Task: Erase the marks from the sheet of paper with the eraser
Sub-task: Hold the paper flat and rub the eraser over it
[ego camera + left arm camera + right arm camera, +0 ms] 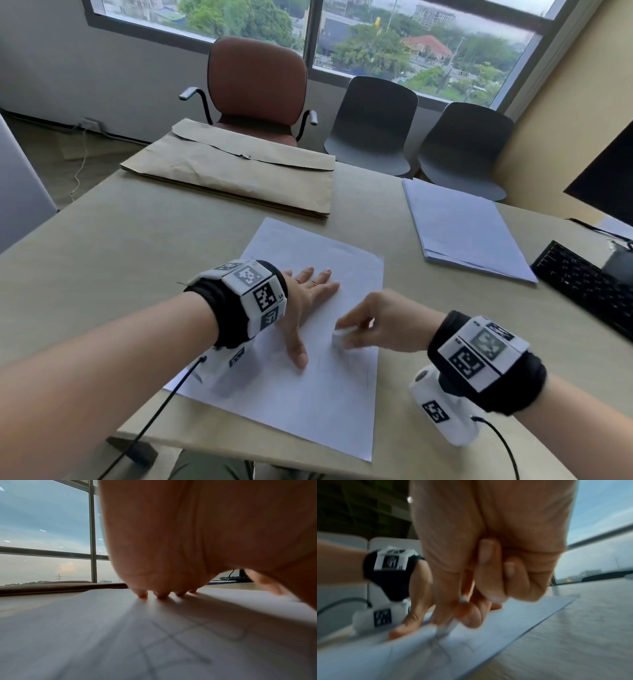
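Right hand pinches eraser on sheet; flat left hand steadies it; faint marks remain, erasing unfinished.

Bare table is seen at centre left. The upper centre is taken by an envelope, the right by a paper stack and keyboard.

A sheet of paper lies at the table's near edge; the left hand rests on it, the right hand at its three o'clock holding the eraser against it; an envelope lies at twelve o'clock, a paper stack at two, a keyboard at three.
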`<state>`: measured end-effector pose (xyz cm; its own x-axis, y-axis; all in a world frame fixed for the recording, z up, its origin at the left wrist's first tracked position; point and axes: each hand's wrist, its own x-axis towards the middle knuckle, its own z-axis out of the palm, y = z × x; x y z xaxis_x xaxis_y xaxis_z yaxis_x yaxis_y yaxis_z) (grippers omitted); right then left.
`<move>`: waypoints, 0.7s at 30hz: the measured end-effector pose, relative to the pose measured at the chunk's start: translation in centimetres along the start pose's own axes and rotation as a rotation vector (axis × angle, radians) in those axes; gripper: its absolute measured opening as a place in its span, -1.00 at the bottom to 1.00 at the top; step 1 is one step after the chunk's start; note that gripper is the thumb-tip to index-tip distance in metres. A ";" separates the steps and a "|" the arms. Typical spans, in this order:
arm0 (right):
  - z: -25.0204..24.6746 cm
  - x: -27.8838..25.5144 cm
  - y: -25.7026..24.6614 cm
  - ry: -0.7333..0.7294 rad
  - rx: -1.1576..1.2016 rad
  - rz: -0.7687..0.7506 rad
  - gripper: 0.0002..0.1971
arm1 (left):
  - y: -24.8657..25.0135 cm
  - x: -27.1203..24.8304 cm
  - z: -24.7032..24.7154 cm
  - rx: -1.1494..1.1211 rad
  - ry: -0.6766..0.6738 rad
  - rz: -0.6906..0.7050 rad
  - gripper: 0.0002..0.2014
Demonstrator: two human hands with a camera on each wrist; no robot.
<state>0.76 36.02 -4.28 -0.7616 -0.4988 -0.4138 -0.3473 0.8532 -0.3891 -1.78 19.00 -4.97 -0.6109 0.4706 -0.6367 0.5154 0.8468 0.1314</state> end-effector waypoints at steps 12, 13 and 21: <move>0.3 -0.4 -0.3 -0.011 -0.003 -0.010 -0.73 | -0.1 0.1 0.0 0.018 -0.006 0.006 0.29; 0.0 -0.3 -0.2 0.000 0.014 0.007 -0.73 | -0.1 0.1 0.0 0.017 -0.007 0.004 0.28; 1.3 -0.8 -0.6 0.095 -0.030 0.001 -0.76 | 0.0 0.0 0.0 0.025 0.002 -0.006 0.28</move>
<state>2.26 35.71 -4.74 -0.8098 -0.4827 -0.3336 -0.3620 0.8585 -0.3634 -1.76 18.98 -4.95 -0.6150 0.4658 -0.6362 0.5267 0.8432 0.1082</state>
